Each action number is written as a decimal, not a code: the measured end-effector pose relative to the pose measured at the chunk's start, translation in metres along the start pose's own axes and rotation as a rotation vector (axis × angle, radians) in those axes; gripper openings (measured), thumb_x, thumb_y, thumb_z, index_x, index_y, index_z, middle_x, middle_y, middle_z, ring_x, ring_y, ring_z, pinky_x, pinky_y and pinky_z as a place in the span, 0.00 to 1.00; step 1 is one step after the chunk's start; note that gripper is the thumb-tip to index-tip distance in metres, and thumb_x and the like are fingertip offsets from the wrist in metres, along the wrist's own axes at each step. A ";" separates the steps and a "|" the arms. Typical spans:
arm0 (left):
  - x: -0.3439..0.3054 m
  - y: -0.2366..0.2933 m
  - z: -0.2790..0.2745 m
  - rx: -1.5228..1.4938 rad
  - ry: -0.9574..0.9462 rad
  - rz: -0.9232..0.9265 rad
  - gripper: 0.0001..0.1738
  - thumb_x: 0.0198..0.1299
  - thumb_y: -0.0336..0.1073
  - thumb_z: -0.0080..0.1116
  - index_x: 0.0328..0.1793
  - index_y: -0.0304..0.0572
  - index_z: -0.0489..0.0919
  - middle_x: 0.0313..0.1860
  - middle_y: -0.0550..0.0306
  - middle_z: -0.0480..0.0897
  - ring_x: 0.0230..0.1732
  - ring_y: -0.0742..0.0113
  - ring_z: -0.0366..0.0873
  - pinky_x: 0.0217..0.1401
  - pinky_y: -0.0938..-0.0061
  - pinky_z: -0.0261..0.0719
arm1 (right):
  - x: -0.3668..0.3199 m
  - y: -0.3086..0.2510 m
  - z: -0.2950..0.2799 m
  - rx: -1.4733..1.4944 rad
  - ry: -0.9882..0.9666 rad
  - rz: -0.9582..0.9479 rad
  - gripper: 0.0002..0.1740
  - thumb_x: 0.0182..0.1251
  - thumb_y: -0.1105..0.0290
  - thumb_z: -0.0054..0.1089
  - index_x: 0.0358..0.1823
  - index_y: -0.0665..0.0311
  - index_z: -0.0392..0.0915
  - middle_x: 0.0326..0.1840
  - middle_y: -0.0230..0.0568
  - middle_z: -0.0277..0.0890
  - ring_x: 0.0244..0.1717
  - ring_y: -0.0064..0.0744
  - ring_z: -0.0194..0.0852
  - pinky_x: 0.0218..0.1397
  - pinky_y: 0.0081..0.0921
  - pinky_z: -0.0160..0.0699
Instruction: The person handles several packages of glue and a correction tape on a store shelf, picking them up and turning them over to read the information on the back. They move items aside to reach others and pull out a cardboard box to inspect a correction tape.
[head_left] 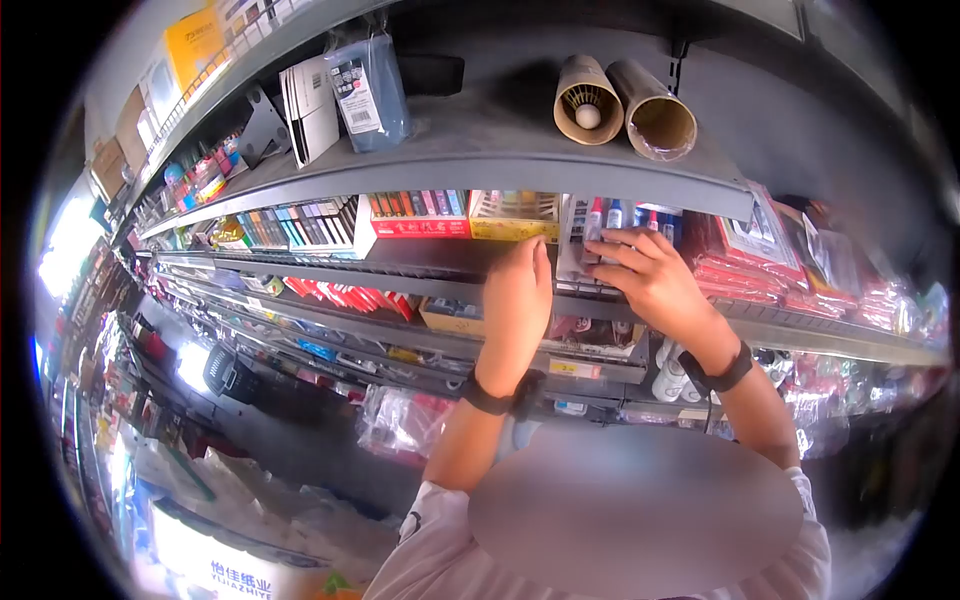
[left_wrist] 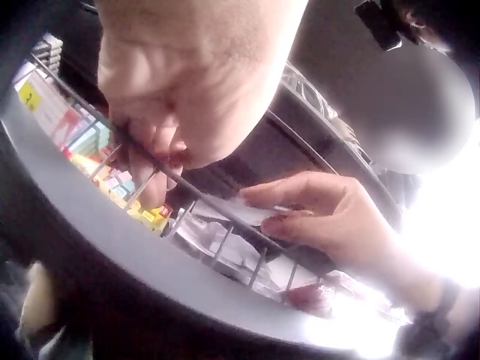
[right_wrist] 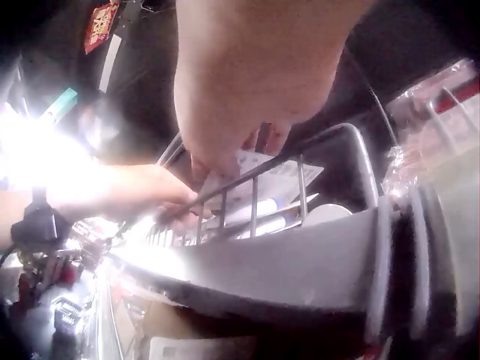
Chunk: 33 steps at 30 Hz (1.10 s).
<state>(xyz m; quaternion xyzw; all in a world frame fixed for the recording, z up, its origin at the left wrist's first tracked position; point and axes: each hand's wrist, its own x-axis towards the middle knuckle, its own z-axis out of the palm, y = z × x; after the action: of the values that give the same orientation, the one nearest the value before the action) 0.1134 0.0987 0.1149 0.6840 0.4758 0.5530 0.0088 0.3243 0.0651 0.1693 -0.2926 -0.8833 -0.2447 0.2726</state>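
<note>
Head: right hand [head_left: 655, 280] at the tubes [head_left: 596, 218], fingers bent; impossible to tell the grip of the left hand [head_left: 515, 305]. Left wrist: white packet [left_wrist: 251, 213] pinched between right thumb and fingers; best gripped lightly, unbent. Right wrist: guide edges past the wire rail [right_wrist: 365, 161] without snagging.

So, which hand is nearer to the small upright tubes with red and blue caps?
Right. The right hand has its fingers at the tubes; the left hand is farther left, near the yellow cardboard box.
</note>
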 end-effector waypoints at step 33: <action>0.042 0.017 0.013 -0.100 -0.407 -0.221 0.21 0.66 0.40 0.70 0.54 0.26 0.82 0.42 0.50 0.90 0.41 0.76 0.83 0.49 0.77 0.79 | 0.005 0.008 0.008 0.537 0.227 0.594 0.41 0.53 0.76 0.75 0.68 0.74 0.63 0.67 0.64 0.62 0.67 0.73 0.63 0.69 0.51 0.72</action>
<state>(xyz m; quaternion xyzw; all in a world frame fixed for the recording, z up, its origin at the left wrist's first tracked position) 0.1316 0.1243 0.1500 0.7237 0.5083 0.4224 0.1989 0.3230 0.0775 0.1686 -0.4244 -0.7571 0.0530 0.4938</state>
